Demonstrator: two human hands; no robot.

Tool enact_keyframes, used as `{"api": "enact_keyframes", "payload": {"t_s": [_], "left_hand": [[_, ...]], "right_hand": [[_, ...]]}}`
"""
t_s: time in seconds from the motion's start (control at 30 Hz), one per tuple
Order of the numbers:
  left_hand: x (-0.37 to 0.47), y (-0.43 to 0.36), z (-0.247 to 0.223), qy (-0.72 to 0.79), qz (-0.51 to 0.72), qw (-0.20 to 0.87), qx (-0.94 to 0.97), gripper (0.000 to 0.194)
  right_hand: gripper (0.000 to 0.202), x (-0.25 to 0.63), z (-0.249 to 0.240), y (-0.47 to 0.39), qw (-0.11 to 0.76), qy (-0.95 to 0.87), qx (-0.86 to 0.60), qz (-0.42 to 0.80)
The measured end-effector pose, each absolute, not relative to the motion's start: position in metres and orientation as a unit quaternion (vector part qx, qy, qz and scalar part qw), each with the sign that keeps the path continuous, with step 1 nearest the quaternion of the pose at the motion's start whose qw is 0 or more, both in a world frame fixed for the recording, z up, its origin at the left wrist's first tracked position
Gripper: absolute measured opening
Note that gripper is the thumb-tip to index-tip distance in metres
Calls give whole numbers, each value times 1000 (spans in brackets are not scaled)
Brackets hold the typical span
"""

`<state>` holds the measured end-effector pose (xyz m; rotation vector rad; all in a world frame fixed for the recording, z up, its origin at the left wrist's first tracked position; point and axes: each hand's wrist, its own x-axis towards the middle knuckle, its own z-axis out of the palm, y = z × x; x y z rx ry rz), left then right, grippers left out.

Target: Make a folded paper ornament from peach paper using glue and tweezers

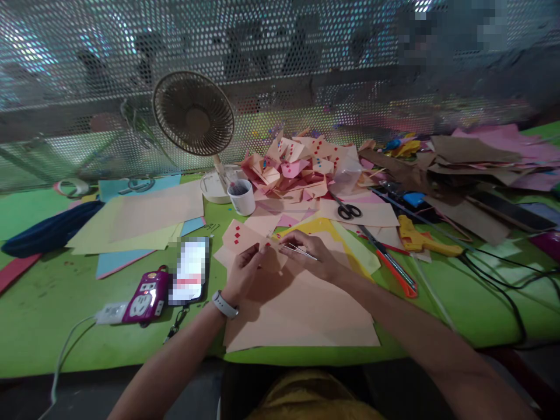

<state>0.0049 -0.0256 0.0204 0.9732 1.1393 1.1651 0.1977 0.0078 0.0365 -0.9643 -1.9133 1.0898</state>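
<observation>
My left hand [245, 268], a pale watch on its wrist, has its thumb and fingers pinched together; what they hold is too small to make out. Close beside it, my right hand [311, 254] grips a thin, light-coloured tool that looks like tweezers [303, 251], pointed toward the left fingers. Beneath both hands lie large peach paper sheets [301, 326]. A peach piece with red diamond shapes [237, 235] is just beyond the left hand. Yellow paper [322, 227] shows past the right hand.
A phone [191, 271] and purple power adapter [147, 296] lie left. A fan [193, 114], a white cup [241, 198] and piled folded paper [297, 169] stand behind. Scissors [349, 211], an orange cutter [396, 273] and a yellow glue gun [426, 240] with cables lie right.
</observation>
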Motion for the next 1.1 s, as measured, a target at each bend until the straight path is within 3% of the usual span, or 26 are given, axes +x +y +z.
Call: {"api": "enact_keyframes", "payload": {"t_s": [0.6, 0.87, 1.1], "left_hand": [[5, -22, 9, 482, 536, 580, 380, 38], [0, -21, 17, 442, 514, 627, 384, 67], [1, -25, 22, 456, 466, 648, 395, 48]], "right_hand": [[24, 193, 39, 3, 342, -739, -355, 459], [26, 202, 30, 20, 408, -685, -372, 475], [28, 208, 28, 25, 403, -731, -372, 407]]}}
